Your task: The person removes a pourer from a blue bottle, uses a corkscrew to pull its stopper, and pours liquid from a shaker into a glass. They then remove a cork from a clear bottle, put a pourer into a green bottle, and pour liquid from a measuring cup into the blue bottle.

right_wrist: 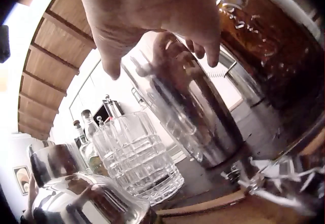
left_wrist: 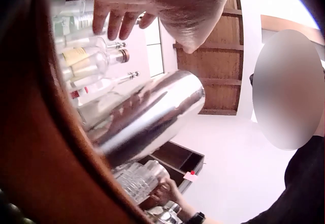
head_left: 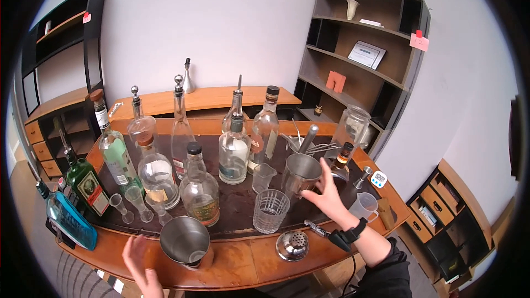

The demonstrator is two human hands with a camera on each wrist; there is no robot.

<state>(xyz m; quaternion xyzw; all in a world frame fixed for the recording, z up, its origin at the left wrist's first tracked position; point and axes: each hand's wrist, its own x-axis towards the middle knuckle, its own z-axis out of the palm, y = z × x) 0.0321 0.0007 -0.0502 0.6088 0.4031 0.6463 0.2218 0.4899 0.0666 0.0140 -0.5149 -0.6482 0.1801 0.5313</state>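
Note:
At the front left of the table stands a metal shaker tin (head_left: 185, 243), mouth up. My left hand (head_left: 142, 267) is held beside it with fingers and thumb spread apart; the left wrist view shows that hand (left_wrist: 162, 8) away from the tin's shiny side (left_wrist: 152, 112). Farther right is a second metal tin (head_left: 301, 171). My right hand (head_left: 328, 201) reaches to its right side, thumb and fingers spread around the tin (right_wrist: 195, 112) without curling tightly. A cut-glass tumbler (head_left: 270, 212) stands just left of that tin. In front lies a domed shaker top with strainer holes (head_left: 292, 245).
Several bottles (head_left: 201, 193) and small slim glasses (head_left: 135, 198) fill the left and back. A small glass pitcher (head_left: 264, 178) is behind the tumbler. To the right are a plastic measuring jug (head_left: 364, 206), a jigger (head_left: 362, 176) and a white timer (head_left: 379, 179).

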